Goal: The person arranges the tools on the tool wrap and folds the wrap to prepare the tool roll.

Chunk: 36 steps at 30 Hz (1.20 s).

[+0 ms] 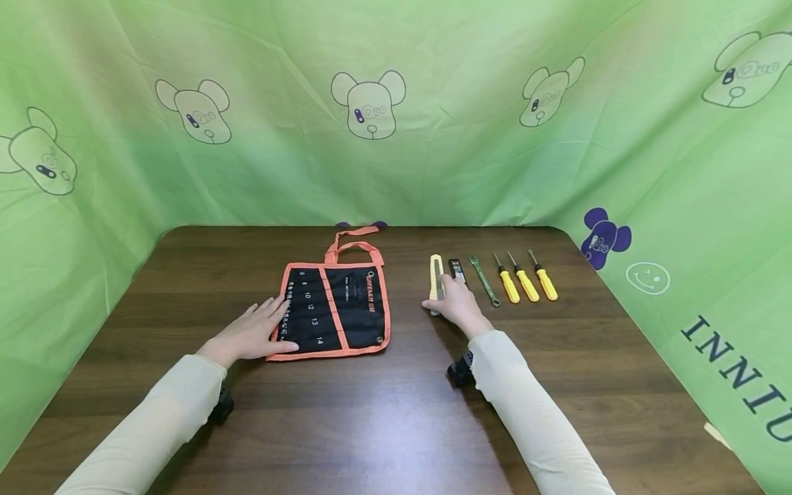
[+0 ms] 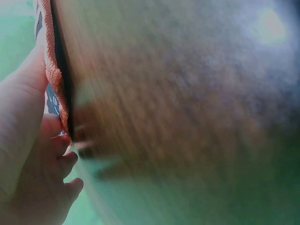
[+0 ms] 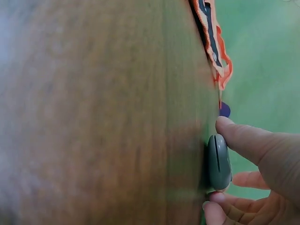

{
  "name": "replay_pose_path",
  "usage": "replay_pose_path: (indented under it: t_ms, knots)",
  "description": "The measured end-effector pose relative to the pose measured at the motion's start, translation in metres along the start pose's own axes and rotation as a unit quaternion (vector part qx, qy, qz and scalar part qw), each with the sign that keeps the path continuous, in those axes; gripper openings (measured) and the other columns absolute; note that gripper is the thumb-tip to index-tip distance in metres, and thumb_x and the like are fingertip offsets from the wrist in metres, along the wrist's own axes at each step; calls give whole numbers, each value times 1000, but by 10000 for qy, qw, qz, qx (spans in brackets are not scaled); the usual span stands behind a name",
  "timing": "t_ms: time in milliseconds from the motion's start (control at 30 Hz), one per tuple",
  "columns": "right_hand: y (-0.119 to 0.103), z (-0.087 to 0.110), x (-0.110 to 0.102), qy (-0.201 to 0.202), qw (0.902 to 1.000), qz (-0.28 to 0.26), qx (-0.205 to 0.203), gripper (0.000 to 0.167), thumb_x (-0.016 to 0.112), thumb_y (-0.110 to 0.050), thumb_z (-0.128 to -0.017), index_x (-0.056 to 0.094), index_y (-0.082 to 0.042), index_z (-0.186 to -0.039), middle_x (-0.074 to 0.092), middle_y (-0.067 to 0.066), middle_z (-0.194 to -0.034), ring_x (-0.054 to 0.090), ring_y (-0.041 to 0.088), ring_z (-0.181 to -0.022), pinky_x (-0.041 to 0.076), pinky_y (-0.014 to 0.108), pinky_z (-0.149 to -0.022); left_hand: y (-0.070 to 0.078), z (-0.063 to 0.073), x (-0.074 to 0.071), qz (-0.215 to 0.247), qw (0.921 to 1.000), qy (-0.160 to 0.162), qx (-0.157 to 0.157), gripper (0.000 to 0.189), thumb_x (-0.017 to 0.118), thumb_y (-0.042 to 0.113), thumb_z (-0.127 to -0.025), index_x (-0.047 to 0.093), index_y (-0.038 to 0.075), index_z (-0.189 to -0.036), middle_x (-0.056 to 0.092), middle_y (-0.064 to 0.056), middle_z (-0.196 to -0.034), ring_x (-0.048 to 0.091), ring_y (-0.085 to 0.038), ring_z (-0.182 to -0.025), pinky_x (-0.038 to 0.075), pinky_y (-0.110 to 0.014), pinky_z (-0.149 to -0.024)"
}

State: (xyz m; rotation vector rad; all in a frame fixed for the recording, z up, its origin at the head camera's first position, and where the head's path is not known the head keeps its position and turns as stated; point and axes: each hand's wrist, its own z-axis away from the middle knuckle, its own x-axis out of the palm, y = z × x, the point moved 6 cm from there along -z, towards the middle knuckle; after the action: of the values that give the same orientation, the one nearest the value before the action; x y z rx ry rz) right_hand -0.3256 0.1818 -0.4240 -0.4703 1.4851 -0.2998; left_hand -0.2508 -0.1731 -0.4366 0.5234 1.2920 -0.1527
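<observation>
My left hand [image 1: 255,331] rests on the left edge of a black tool pouch [image 1: 360,322] with orange trim, its fingers spread. The pouch lies flat, with numbered slots on its left part and orange straps [image 1: 353,246] at the far side. In the left wrist view the fingers lie along the pouch's orange edging [image 2: 55,77]. My right hand [image 1: 459,304] pinches a yellow utility knife [image 1: 436,265] between thumb and fingers. Its grey rounded end [image 3: 219,161] faces the right wrist camera, close to the tabletop. Beside the knife lies a small black packet [image 1: 456,267], partly covered by the hand.
Right of the packet lie a combination wrench [image 1: 485,280] and three yellow-handled screwdrivers [image 1: 526,284], spaced side by side. Everything lies on a dark wooden table [image 1: 396,426]. A green printed curtain [image 1: 433,172] stands behind and along the sides.
</observation>
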Motion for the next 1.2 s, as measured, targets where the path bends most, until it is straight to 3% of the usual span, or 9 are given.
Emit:
replay_pose_path:
  t_ms: [167,333,433,567,733,967,1200]
  knots:
    - [-1,-1,-1,13,10000,12,69,67,74,-26,-78,43,6,-128,55,23,-103,52,34,-89,42,48,-79,-2,-1,2,20,10000,-9,-14,95,54,60,-83,24,-8,-141,16,-26,-147,15,-41,-134,13,-55,-104]
    - [-1,-2,0,-64,9998,94,141,47,75,-26,-76,49,3,-102,54,13,-79,53,28,-71,43,41,-64,-2,-1,3,-1,10000,-20,-26,94,54,59,-83,23,-8,-142,16,-26,-147,15,-41,-134,13,-55,-104]
    - [2,-2,0,-148,9997,-14,174,37,73,-23,-78,50,1,-93,53,9,-73,53,24,-64,43,36,-58,0,-1,3,-15,10000,-26,-25,94,54,59,-83,23,-7,-142,16,-26,-147,15,-40,-134,13,-54,-105]
    - [4,-1,-1,-247,9979,-554,238,33,69,-17,-83,52,4,-101,57,11,-73,56,20,-55,47,30,-50,2,-1,1,-38,10000,12,-2,94,54,59,-83,25,-8,-141,18,-27,-146,16,-41,-133,14,-55,-104]
    - [4,1,-9,20,9966,-810,127,39,63,-17,-88,52,6,-117,59,17,-86,55,17,-52,47,28,-48,2,-1,0,-35,10000,26,12,94,54,59,-83,25,-8,-141,19,-27,-146,17,-41,-133,15,-55,-104]
    - [-4,5,-23,418,9874,-1513,-214,38,61,-15,-90,53,6,-120,58,19,-86,55,19,-50,49,29,-44,1,-2,1,-72,10000,24,-11,94,55,59,-83,25,-8,-141,18,-26,-146,16,-40,-133,15,-54,-104]
    - [-15,11,-27,214,9782,-2010,-466,40,62,-15,-89,53,6,-122,59,18,-85,58,28,-58,51,39,-50,1,-1,0,-67,10000,33,-14,93,55,59,-83,26,-9,-140,19,-27,-146,17,-41,-133,15,-55,-104]
